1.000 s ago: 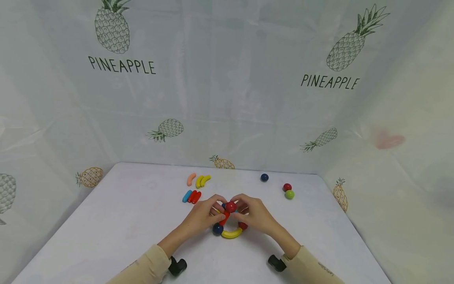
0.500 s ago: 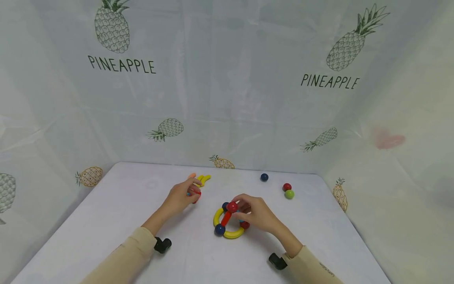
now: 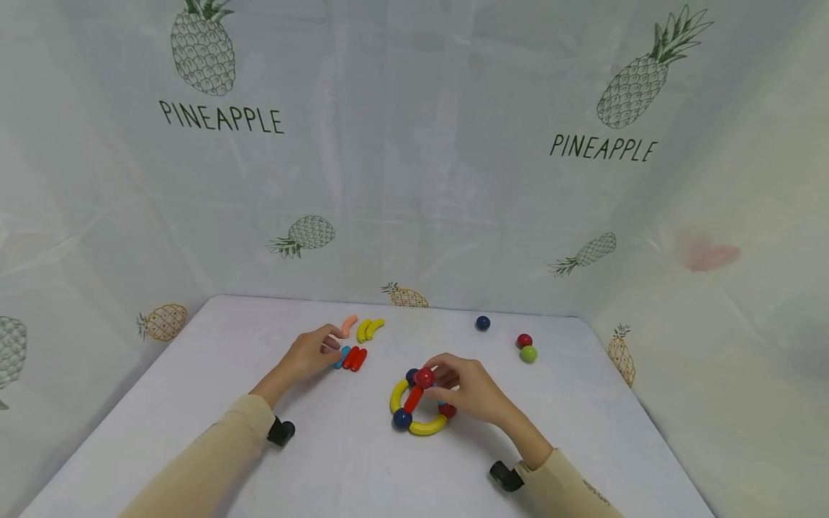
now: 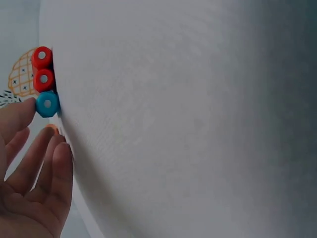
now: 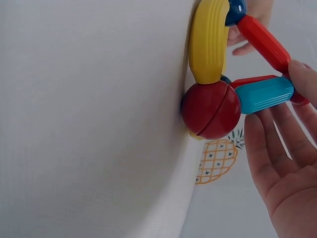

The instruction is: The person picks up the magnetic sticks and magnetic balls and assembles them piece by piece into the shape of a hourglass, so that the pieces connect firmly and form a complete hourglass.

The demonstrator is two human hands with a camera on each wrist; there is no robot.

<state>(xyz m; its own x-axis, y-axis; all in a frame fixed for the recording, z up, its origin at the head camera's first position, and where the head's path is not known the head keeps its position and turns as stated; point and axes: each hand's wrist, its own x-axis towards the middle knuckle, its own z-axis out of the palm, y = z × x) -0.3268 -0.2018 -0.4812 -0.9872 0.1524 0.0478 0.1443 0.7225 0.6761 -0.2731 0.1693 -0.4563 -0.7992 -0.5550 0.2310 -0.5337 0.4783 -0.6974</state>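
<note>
My left hand (image 3: pixel 309 356) is at the left end of a row of short magnetic rods, its thumb tip right by the blue rod (image 4: pixel 47 104) and its other fingers spread loosely beyond. Two red rods (image 4: pixel 43 68) lie against the blue one. My right hand (image 3: pixel 468 387) pinches the red ball (image 3: pixel 424 378) atop a magnetic-ball-and-rod frame. Its base is a ring of curved yellow rods (image 3: pixel 427 428), with a navy ball (image 3: pixel 402 419) and a red ball (image 5: pixel 212 110) at joints. A straight red rod (image 5: pixel 265 43) and a light-blue rod (image 5: pixel 265 95) slope up to the top ball.
Behind the rod row lie a peach curved rod (image 3: pixel 349 326) and two yellow curved rods (image 3: pixel 370 330). Toward the back right are a navy ball (image 3: pixel 482 324), a red ball (image 3: pixel 524 341) and a green ball (image 3: pixel 528 354). A pineapple-print curtain (image 3: pixel 414 180) encloses the white table (image 3: pixel 259 345).
My left hand has left the frame and moved left and back to the rod row, ending beside the blue rod. My right hand stays at the top ball.
</note>
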